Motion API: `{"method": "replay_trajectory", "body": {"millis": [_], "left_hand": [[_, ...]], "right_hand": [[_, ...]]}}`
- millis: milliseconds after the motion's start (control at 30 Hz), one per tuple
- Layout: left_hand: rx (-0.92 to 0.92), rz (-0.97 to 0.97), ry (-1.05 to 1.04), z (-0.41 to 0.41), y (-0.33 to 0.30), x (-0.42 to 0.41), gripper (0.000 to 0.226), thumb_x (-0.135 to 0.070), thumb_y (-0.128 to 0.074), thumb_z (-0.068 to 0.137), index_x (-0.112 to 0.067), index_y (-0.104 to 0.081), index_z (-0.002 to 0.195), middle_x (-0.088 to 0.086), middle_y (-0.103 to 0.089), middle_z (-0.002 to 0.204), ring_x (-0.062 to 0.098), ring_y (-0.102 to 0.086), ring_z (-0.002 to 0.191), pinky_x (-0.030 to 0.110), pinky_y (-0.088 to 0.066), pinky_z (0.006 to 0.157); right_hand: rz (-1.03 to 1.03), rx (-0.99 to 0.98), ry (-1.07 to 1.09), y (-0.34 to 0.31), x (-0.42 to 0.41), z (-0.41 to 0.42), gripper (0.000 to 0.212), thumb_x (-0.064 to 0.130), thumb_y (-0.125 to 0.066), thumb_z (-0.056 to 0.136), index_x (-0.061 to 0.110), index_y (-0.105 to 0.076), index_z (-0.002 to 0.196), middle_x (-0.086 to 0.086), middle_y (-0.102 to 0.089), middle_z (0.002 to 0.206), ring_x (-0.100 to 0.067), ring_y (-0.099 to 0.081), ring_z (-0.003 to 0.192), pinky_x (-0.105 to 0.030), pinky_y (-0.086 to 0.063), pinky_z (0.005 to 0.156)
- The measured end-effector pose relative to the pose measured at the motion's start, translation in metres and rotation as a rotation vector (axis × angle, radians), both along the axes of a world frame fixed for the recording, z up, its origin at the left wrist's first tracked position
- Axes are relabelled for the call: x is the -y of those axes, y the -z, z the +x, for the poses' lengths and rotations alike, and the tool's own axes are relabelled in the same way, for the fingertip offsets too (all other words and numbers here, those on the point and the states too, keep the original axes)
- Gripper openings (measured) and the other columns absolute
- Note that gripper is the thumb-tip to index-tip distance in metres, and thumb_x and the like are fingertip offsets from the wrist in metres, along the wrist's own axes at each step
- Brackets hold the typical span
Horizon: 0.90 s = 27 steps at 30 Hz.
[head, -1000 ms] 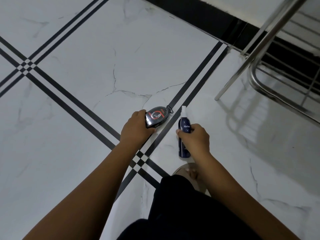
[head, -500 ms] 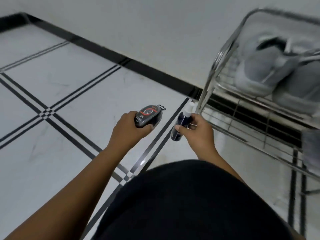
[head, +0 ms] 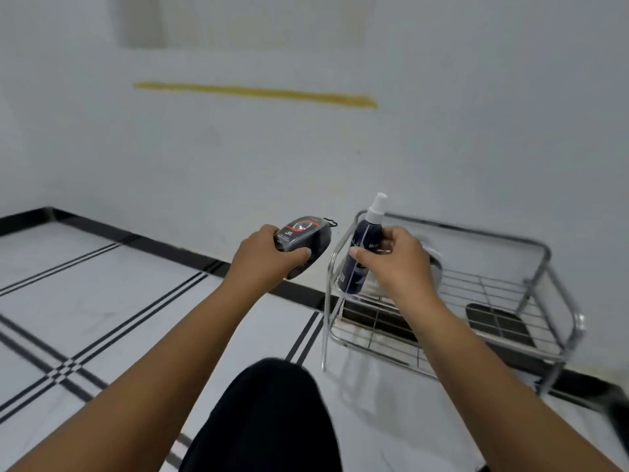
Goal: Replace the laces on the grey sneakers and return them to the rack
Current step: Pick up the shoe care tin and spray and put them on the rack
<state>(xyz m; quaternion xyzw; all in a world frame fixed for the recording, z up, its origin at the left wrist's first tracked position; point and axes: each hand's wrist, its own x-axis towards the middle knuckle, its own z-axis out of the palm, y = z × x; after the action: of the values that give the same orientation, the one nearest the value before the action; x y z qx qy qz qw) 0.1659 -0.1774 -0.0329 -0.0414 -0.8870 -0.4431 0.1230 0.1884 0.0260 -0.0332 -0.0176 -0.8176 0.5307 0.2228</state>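
A: What does each hand hold?
B: The left hand (head: pixel 262 258) grips a dark oval shoe-polish sponge case (head: pixel 304 239) with a red-and-white label, thumb across its near edge. The right hand (head: pixel 396 264) wraps its fingers round a navy spray bottle (head: pixel 360 255) with a white nozzle, held nearly upright.

A: Where is the rack, and what does it contain?
B: The chrome wire shoe rack (head: pixel 531 270) stands on the white tiled floor (head: pixel 102 301) against the wall (head: pixel 306 148). On its upper shelf a grey sneaker (head: pixel 434 264) shows only in part behind the right hand, blurred. A dark flat item (head: pixel 497 321) lies on a shelf at the right; its kind cannot be told.

A: How do bottle and rack relate?
B: The bottle is held in front of the rack's left end; contact cannot be told.
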Motion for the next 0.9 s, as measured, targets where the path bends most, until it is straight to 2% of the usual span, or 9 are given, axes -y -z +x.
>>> {"method": "replay_trajectory", "body": {"millis": [100,133,200,267,367,467,633,767,900], "left_hand": [[-0.029,0.032,0.014,-0.008,-0.013,-0.022,0.041,-0.045,-0.07,0.076,-0.026,-0.051,0.107,-0.011,-0.058,0.091,0.008,-0.057,0.082,0.021,-0.043,0.059],[-0.036,0.04,0.021,-0.013,-0.015,-0.03,0.041,-0.046,-0.07,0.076,-0.026,-0.051,0.106,-0.012,-0.058,0.091,0.006,-0.056,0.08,0.02,-0.041,0.058],[-0.052,0.083,0.038,-0.025,-0.015,-0.05,0.041,-0.047,-0.069,0.076,-0.026,-0.049,0.106,-0.013,-0.058,0.091,-0.001,-0.054,0.078,0.018,-0.037,0.056],[-0.066,0.143,0.042,-0.042,-0.012,-0.073,0.044,-0.046,-0.068,0.077,-0.025,-0.048,0.11,-0.012,-0.058,0.095,-0.002,-0.053,0.079,0.017,-0.036,0.056],[-0.063,0.233,0.031,-0.086,-0.004,-0.112,0.058,-0.045,-0.067,0.078,-0.019,-0.046,0.125,-0.007,-0.058,0.11,0.007,-0.057,0.09,0.019,-0.04,0.065],[-0.097,0.34,0.021,-0.135,0.001,-0.146,0.067,-0.045,-0.067,0.078,-0.021,-0.04,0.134,-0.006,-0.055,0.122,0.01,-0.056,0.1,0.017,-0.04,0.07],[-0.177,0.418,0.07,-0.23,0.006,-0.19,0.047,-0.051,-0.071,0.073,-0.039,-0.048,0.113,-0.017,-0.059,0.108,-0.004,-0.059,0.094,0.011,-0.045,0.068],[-0.138,0.479,0.036,-0.272,0.01,-0.21,0.041,-0.053,-0.074,0.069,-0.047,-0.048,0.1,-0.023,-0.061,0.097,-0.013,-0.059,0.087,0.002,-0.045,0.06],[0.001,0.505,-0.033,-0.278,-0.013,-0.213,0.04,-0.046,-0.077,0.07,-0.045,-0.048,0.098,-0.025,-0.062,0.093,-0.013,-0.061,0.083,0.01,-0.049,0.061]], "right_hand": [[-0.036,-0.032,0.034,-0.019,-0.016,0.001,0.041,0.025,-0.082,0.074,0.03,-0.06,0.108,0.018,-0.063,0.089,-0.005,-0.063,0.088,-0.022,-0.05,0.076],[-0.039,-0.04,0.048,-0.024,-0.022,-0.001,0.04,0.024,-0.082,0.075,0.031,-0.059,0.108,0.016,-0.064,0.092,-0.009,-0.064,0.092,-0.023,-0.05,0.077],[-0.007,-0.059,0.058,-0.029,-0.035,-0.01,0.037,0.027,-0.081,0.075,0.035,-0.056,0.102,0.019,-0.062,0.089,-0.008,-0.064,0.092,-0.016,-0.045,0.072],[-0.008,-0.062,0.071,-0.031,-0.05,-0.021,0.035,0.029,-0.08,0.076,0.039,-0.054,0.098,0.022,-0.061,0.086,-0.005,-0.064,0.091,-0.015,-0.045,0.07],[-0.043,-0.07,0.091,-0.028,-0.08,-0.057,0.035,0.027,-0.079,0.078,0.037,-0.059,0.106,0.025,-0.062,0.087,0.002,-0.064,0.089,-0.007,-0.045,0.062],[-0.067,-0.106,0.104,-0.026,-0.11,-0.101,0.04,0.024,-0.079,0.078,0.034,-0.061,0.111,0.021,-0.067,0.091,0.004,-0.065,0.088,-0.006,-0.047,0.066],[-0.032,-0.18,0.075,-0.029,-0.159,-0.197,0.04,0.023,-0.079,0.078,0.035,-0.062,0.111,0.02,-0.07,0.095,0.007,-0.065,0.088,-0.007,-0.052,0.076],[-0.027,-0.131,0.052,-0.034,-0.184,-0.252,0.043,0.023,-0.08,0.077,0.033,-0.061,0.115,0.018,-0.07,0.101,0.008,-0.064,0.091,0.001,-0.045,0.073],[-0.056,0.038,0.025,-0.057,-0.185,-0.267,0.062,0.024,-0.081,0.076,0.031,-0.05,0.128,0.016,-0.066,0.105,0.013,-0.06,0.089,0.004,-0.043,0.07]]}}
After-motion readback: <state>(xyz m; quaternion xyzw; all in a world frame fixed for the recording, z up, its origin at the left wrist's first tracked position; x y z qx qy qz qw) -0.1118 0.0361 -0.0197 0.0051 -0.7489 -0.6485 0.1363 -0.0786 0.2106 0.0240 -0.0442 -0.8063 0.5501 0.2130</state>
